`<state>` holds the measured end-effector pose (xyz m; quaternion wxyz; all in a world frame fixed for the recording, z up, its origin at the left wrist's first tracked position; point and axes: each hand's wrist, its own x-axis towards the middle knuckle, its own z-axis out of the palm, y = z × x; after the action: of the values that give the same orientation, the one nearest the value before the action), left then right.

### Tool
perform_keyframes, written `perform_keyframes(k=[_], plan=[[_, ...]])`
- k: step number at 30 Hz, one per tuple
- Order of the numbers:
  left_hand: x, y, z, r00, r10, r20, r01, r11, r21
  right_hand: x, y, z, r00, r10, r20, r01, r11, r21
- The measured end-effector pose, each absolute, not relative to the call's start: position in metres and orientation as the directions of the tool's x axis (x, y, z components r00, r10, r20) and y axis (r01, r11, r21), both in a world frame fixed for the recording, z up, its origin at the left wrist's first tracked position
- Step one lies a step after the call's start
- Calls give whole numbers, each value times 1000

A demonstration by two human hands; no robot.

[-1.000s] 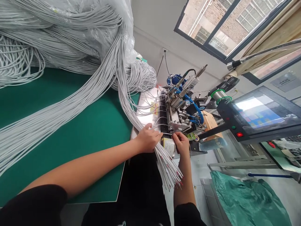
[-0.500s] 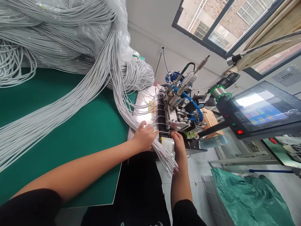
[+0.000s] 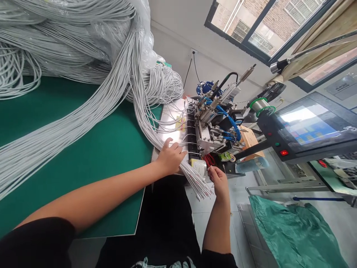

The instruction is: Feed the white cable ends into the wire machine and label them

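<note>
My left hand [image 3: 170,159] is closed on a thick bundle of white cables [image 3: 149,130] at the near end of the machine's plate. Past that hand the cable ends [image 3: 198,184] fan out over the edge, small reddish tips showing. My right hand [image 3: 219,180] is pinched beside a white roll [image 3: 198,166]; whatever its fingertips hold is too small to make out. Single cables run sideways into the black track [image 3: 191,130] of a benchtop machine [image 3: 206,123] with metal cylinders and blue hoses. One of them ends just ahead of my left fingertips.
A large heap of white cables [image 3: 69,41], partly in clear plastic, covers the back of the green table [image 3: 111,160]. To the right stand a touchscreen [image 3: 312,126] and a wire spool [image 3: 262,106]. Red wires [image 3: 209,160] lie below the machine; a green sheet [image 3: 298,230] is on the floor.
My right hand has drawn back from the track, toward me and slightly right, its fingertips still pinched. The red wires it covered now show. My left hand stays nearly in place on the bundle.
</note>
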<state>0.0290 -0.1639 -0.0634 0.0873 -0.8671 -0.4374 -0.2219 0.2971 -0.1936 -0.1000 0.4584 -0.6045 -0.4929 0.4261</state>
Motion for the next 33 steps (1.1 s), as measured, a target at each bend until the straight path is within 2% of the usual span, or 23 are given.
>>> perform_keyframes(k=[3, 6, 9, 12, 15, 18, 22, 26, 33], plan=[[30, -165, -62, 488, 745, 456, 821, -569, 51, 308, -222, -89, 17, 997, -75, 311, -77, -947], [30, -165, -62, 461, 764, 451, 839, -541, 58, 316, -244, -81, -137, 978, -157, 367, -97, -925], [29, -165, -62, 470, 731, 495, 825, -563, 47, 319, -255, -77, -187, 959, -213, 404, -123, -906], [28, -164, -64, 554, 603, 574, 738, -674, -4, 320, -258, -76, -102, 979, -176, 433, -115, -894], [27, -165, -64, 627, 453, 634, 645, -758, -97, 321, -255, -78, 41, 997, -58, 401, -70, -914], [27, -166, -62, 649, 346, 678, 600, -781, -176, 319, -246, -82, 212, 977, 37, 297, -28, -955], [26, -167, -60, 653, 269, 708, 565, -796, -219, 310, -231, -87, 364, 929, 60, 78, 34, -996], [25, -167, -59, 657, 219, 722, 532, -813, -238, 297, -219, -86, 438, 896, 69, -59, 105, -993], [27, -164, -59, 645, 174, 744, 519, -814, -259, 281, -211, -79, 426, 896, 128, -7, 144, -990]])
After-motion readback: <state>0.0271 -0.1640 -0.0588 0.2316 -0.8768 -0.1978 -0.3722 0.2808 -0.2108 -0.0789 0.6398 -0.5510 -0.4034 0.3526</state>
